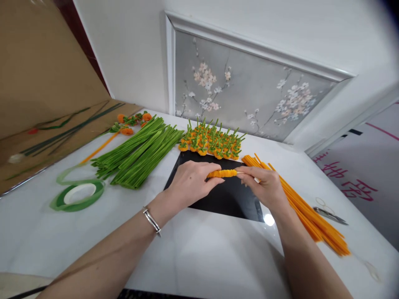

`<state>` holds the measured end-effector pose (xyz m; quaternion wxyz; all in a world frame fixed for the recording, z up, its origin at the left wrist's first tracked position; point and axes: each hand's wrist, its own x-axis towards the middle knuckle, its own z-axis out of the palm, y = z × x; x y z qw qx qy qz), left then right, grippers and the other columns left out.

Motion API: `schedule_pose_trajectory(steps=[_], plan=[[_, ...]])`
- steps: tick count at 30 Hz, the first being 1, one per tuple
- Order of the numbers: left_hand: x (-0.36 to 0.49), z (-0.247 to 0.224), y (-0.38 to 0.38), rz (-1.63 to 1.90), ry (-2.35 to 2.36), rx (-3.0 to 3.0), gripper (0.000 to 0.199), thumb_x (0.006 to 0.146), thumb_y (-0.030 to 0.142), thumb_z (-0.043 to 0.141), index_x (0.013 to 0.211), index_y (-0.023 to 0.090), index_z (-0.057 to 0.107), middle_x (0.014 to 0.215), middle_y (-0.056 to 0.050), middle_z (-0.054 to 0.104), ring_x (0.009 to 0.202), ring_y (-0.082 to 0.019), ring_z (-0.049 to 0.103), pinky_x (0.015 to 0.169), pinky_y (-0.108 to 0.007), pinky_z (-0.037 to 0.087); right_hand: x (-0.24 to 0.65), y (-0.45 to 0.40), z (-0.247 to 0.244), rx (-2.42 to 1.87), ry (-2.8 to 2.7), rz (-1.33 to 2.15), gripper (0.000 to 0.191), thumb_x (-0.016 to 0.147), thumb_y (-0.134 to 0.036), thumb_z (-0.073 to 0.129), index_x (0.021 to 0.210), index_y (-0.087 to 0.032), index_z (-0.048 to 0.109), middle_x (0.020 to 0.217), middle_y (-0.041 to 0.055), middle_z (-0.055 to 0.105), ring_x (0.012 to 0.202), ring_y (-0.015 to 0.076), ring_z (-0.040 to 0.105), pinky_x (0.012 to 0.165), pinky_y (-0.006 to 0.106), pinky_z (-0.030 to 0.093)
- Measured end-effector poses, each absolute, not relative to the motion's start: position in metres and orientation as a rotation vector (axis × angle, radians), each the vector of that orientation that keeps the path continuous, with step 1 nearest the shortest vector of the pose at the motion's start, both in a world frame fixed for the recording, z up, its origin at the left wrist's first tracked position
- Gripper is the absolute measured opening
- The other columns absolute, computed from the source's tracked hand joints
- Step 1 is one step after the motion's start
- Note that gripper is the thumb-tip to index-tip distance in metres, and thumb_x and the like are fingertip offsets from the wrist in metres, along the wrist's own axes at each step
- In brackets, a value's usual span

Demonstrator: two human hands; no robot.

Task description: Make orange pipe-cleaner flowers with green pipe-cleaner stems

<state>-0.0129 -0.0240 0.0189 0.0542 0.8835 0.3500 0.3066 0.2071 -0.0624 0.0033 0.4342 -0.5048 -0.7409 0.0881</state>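
My left hand [190, 182] is closed, its thumb and fingers pinching the left end of an orange pipe cleaner [226, 173] wound into a tight coil. The coil lies level above a black mat [218, 201]. At its right end my right hand [264, 185] is closed on a thin pale stick that the coil seems to be wound around; most of the stick is hidden. Just behind the hands stand several small orange pipe-cleaner pieces [212, 141] with green stems pointing up. Loose orange pipe cleaners [307, 214] lie beside my right forearm.
Green pipe cleaners [140, 153] are heaped on the left, with orange pipe-cleaner decorations [126, 131] behind them. A roll of green tape [57, 202] lies at the left front. Scissors [331, 215] rest at the far right. A framed panel wall [230, 83] closes the back.
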Motion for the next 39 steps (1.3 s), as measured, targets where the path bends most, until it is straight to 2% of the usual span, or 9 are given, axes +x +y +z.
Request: schedule_pose_trajectory(steps=[8, 14, 16, 19, 20, 26, 30, 35, 39], plan=[[-0.012, 0.015, -0.023, 0.905, 1.1, 2.671, 0.009, 0.085, 0.028, 0.061, 0.088, 0.021, 0.067, 0.078, 0.003, 0.071, 0.07, -0.015, 0.064, 0.057, -0.025, 0.036, 0.197, -0.064, -0.001, -1.275, -1.811, 0.274, 0.014, 0.086, -0.028, 0.061, 0.092, -0.022, 0.072, 0.063, -0.0026, 0.066, 0.052, 0.011, 0.06, 0.053, 0.024, 0.051], [-0.013, 0.014, -0.022, 0.841, 1.103, 2.654, 0.016, 0.09, 0.032, 0.055, 0.086, 0.021, 0.067, 0.08, 0.002, 0.071, 0.073, -0.015, 0.064, 0.061, -0.025, 0.04, 0.198, -0.063, -0.002, -1.265, -1.821, 0.237, 0.014, 0.086, -0.029, 0.06, 0.09, -0.021, 0.071, 0.062, -0.0028, 0.065, 0.051, 0.0105, 0.059, 0.053, 0.023, 0.051], [-0.013, 0.014, -0.023, 0.834, 1.044, 2.637, 0.015, 0.09, 0.031, 0.055, 0.096, 0.021, 0.065, 0.09, 0.001, 0.071, 0.08, -0.016, 0.065, 0.066, -0.026, 0.043, 0.197, -0.063, -0.002, -1.262, -1.825, 0.226, 0.014, 0.087, -0.029, 0.06, 0.09, -0.021, 0.071, 0.063, -0.0027, 0.066, 0.052, 0.0107, 0.06, 0.054, 0.024, 0.051], [-0.012, 0.015, -0.024, 0.86, 0.928, 2.598, 0.033, 0.087, 0.032, 0.06, 0.119, 0.022, 0.056, 0.112, -0.002, 0.067, 0.096, -0.019, 0.063, 0.077, -0.027, 0.045, 0.196, -0.063, -0.003, -1.263, -1.856, 0.226, 0.013, 0.087, -0.03, 0.06, 0.09, -0.023, 0.07, 0.065, -0.0021, 0.067, 0.055, 0.0119, 0.062, 0.055, 0.024, 0.052], [-0.012, 0.016, -0.025, 0.856, 0.902, 2.59, 0.037, 0.086, 0.033, 0.061, 0.121, 0.023, 0.054, 0.114, -0.002, 0.066, 0.098, -0.019, 0.063, 0.078, -0.027, 0.044, 0.195, -0.063, -0.004, -1.267, -1.869, 0.229, 0.012, 0.087, -0.03, 0.06, 0.089, -0.024, 0.07, 0.066, -0.002, 0.067, 0.056, 0.0124, 0.062, 0.056, 0.025, 0.052], [-0.012, 0.02, -0.026, 0.735, 0.853, 2.585, 0.015, 0.09, 0.027, 0.054, 0.1, 0.024, 0.064, 0.084, 0.003, 0.069, 0.072, -0.012, 0.061, 0.06, -0.022, 0.037, 0.191, -0.066, -0.002, -1.284, -1.962, 0.268, 0.014, 0.09, -0.029, 0.056, 0.09, -0.023, 0.069, 0.068, -0.0015, 0.068, 0.061, 0.013, 0.064, 0.061, 0.024, 0.052], [-0.013, 0.019, -0.024, 0.759, 0.877, 2.548, 0.014, 0.088, 0.025, 0.055, 0.097, 0.024, 0.066, 0.082, 0.004, 0.068, 0.068, -0.011, 0.058, 0.059, -0.021, 0.035, 0.193, -0.066, 0.002, -1.242, -2.037, 0.222, 0.017, 0.092, -0.027, 0.053, 0.095, -0.022, 0.069, 0.076, 0.0005, 0.071, 0.07, 0.0142, 0.066, 0.068, 0.025, 0.052], [-0.017, 0.017, -0.018, 0.751, 0.936, 2.532, 0.014, 0.087, 0.027, 0.055, 0.092, 0.025, 0.067, 0.076, 0.005, 0.066, 0.063, -0.01, 0.055, 0.055, -0.021, 0.033, 0.212, -0.061, 0.005, -1.274, -2.014, 0.185, 0.017, 0.09, -0.029, 0.054, 0.09, -0.021, 0.069, 0.075, 0.0007, 0.07, 0.068, 0.0147, 0.065, 0.065, 0.026, 0.051], [-0.022, 0.014, -0.011, 0.756, 0.976, 2.501, 0.016, 0.087, 0.027, 0.055, 0.094, 0.025, 0.069, 0.082, 0.003, 0.069, 0.065, -0.011, 0.058, 0.056, -0.021, 0.035, 0.242, -0.057, 0.002, -1.451, -1.88, 0.237, 0.022, 0.087, -0.035, 0.056, 0.085, -0.02, 0.071, 0.076, 0.002, 0.071, 0.07, 0.0183, 0.065, 0.066, 0.029, 0.05]])
